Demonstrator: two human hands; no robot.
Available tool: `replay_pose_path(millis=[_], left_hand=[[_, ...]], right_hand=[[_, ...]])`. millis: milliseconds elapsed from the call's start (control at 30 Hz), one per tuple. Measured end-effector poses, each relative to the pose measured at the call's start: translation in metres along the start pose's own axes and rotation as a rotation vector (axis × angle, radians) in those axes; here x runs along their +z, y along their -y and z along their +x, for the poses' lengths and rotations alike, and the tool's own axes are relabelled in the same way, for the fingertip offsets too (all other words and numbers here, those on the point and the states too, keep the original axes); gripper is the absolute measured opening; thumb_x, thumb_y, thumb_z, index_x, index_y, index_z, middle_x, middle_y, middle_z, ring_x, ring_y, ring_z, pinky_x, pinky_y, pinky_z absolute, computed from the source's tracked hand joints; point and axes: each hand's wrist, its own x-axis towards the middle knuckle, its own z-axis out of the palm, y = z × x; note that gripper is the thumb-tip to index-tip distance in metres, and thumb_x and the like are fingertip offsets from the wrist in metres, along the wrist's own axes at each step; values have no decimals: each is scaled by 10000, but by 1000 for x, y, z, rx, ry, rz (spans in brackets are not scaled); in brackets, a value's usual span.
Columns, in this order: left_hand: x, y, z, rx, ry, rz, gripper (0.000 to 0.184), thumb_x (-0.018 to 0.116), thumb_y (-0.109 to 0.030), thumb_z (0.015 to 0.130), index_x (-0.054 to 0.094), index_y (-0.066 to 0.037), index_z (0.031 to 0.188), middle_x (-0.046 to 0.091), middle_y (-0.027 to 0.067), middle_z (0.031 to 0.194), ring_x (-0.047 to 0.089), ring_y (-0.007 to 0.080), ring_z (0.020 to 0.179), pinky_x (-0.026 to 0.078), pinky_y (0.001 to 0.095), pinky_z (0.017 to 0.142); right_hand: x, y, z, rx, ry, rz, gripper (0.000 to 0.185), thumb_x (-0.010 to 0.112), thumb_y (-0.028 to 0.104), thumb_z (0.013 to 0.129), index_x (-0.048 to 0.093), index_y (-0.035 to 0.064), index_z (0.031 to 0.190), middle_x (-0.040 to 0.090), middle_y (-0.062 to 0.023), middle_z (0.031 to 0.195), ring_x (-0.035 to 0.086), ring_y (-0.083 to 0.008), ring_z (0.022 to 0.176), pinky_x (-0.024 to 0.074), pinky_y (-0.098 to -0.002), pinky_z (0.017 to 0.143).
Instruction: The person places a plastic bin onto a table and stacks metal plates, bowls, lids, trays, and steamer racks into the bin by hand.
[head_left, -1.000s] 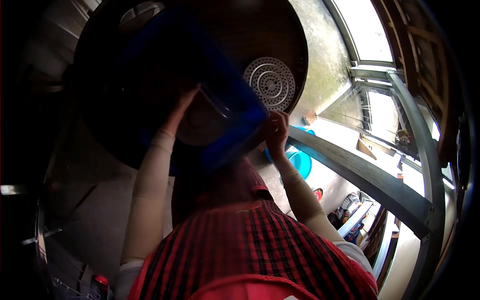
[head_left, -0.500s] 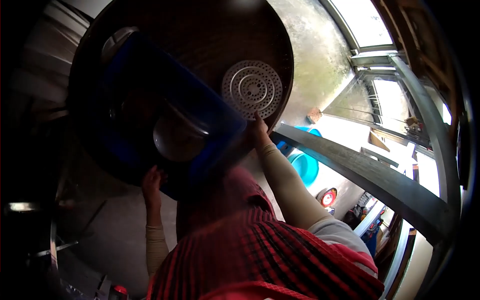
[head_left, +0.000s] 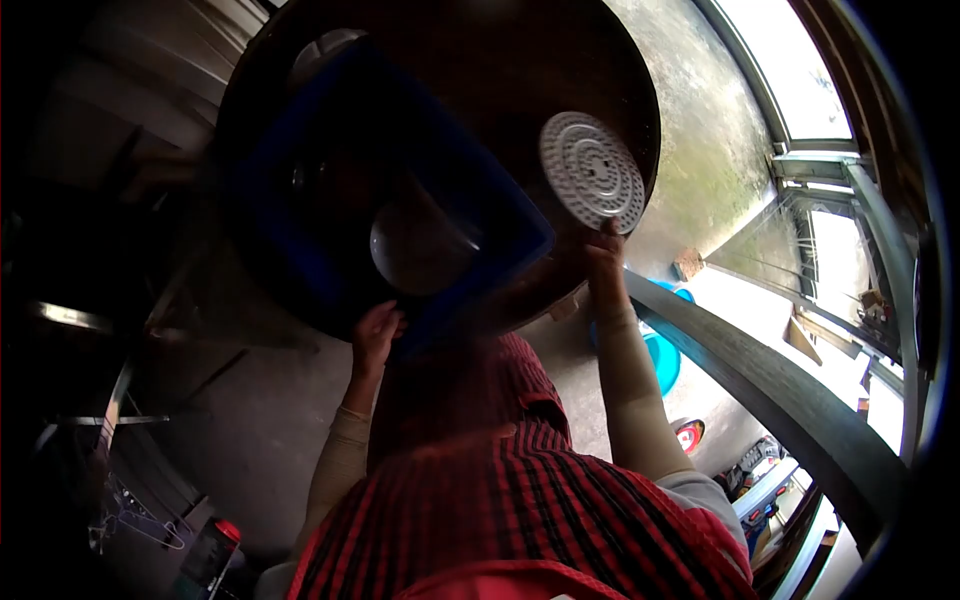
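My right hand is closed on the near edge of a round perforated metal steamer rack, thumb on its top face. The rack is tilted over the right side of a dark round table. My left hand is at the near corner of a blue plastic tub, its fingers loosely bent and slightly apart. Whether they touch the rim I cannot tell. Inside the tub lies a shiny rounded bowl; the rest of its inside is too dark to make out.
A pale rounded dish is behind the tub. Right of the table runs a long grey beam, with turquoise basins on the floor beyond. A metal frame stands at the left. A red-lidded container is at lower left.
The rack, which appeared flat on the table, is now tilted in my right hand. The whole view has shifted, so table, tub and both hands appear farther right.
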Motion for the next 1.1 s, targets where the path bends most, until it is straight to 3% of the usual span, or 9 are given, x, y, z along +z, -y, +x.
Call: replay_pose_path(millis=[67, 133, 300, 433, 533, 567, 667, 767, 1100], left_hand=[[0, 3, 0, 26, 28, -3, 358, 552, -221, 896, 511, -26, 1193, 603, 97, 1022, 596, 178, 865, 484, 298, 736], [-6, 6, 5, 9, 41, 26, 372, 556, -231, 893, 506, -25, 1199, 603, 92, 1020, 596, 171, 867, 484, 293, 735], [-24, -20, 20, 69, 62, -2, 365, 562, -227, 889, 510, -29, 1193, 603, 80, 1014, 595, 148, 866, 484, 267, 730], [-62, -24, 55, 244, 73, -42, 317, 563, -211, 888, 544, -34, 1150, 627, 70, 956, 607, 142, 801, 489, 260, 679], [-97, -51, 79, 353, 79, -76, 299, 561, -220, 889, 557, -45, 1131, 635, 62, 930, 607, 129, 777, 486, 250, 666], [-109, -69, 86, 377, 72, -42, 296, 559, -224, 889, 557, -49, 1127, 634, 59, 933, 604, 121, 782, 484, 245, 674], [-148, -107, 121, 414, -3, -6, 286, 540, -236, 898, 561, -52, 1116, 635, 62, 939, 601, 113, 785, 478, 234, 682], [-184, -148, 150, 512, -87, 64, 264, 518, -240, 910, 576, -51, 1085, 638, 62, 936, 601, 112, 771, 464, 222, 678], [-302, -151, 286, 511, -76, 37, 306, 568, -175, 827, 563, -38, 1101, 579, 100, 1056, 540, 227, 971, 452, 356, 826]], right_hand=[[17, 21, -23, -300, -112, -1158, 374, 449, 276, 924, 459, 59, 1228, 558, -104, 1154, 543, -254, 982, 480, -353, 809], [65, 2, -26, -606, -616, -1294, 357, 456, 229, 922, 456, 54, 1234, 547, -105, 1182, 526, -245, 1046, 473, -348, 830], [196, -85, -33, 1, -1009, -2437, 390, 519, 110, 856, 448, 2, 1224, 513, -194, 1215, 506, -248, 1126, 417, -357, 922], [180, -137, -46, -123, -752, -2630, 327, 562, 44, 767, 492, -19, 1080, 568, -196, 999, 547, -351, 939, 453, -342, 799], [183, -193, -43, -402, -966, -1697, 146, 470, 31, 869, 546, -12, 985, 561, -87, 820, 550, -190, 772, 450, -315, 683], [180, -210, -46, -308, -887, -2447, 175, 456, 47, 891, 553, -12, 1025, 562, -71, 847, 545, -168, 780, 450, -296, 700], [192, -267, -29, -296, -1000, -2215, 224, 455, 77, 911, 543, -10, 1098, 574, -72, 933, 558, -171, 825, 443, -269, 746], [177, -306, -22, -558, -1030, -674, 252, 500, 170, 916, 517, 12, 1111, 571, -70, 1017, 556, -155, 900, 452, -281, 769], [111, -350, -35, -731, -1063, -585, 127, 576, 199, 872, 548, 80, 905, 572, -16, 797, 562, -128, 704, 466, -263, 582]])
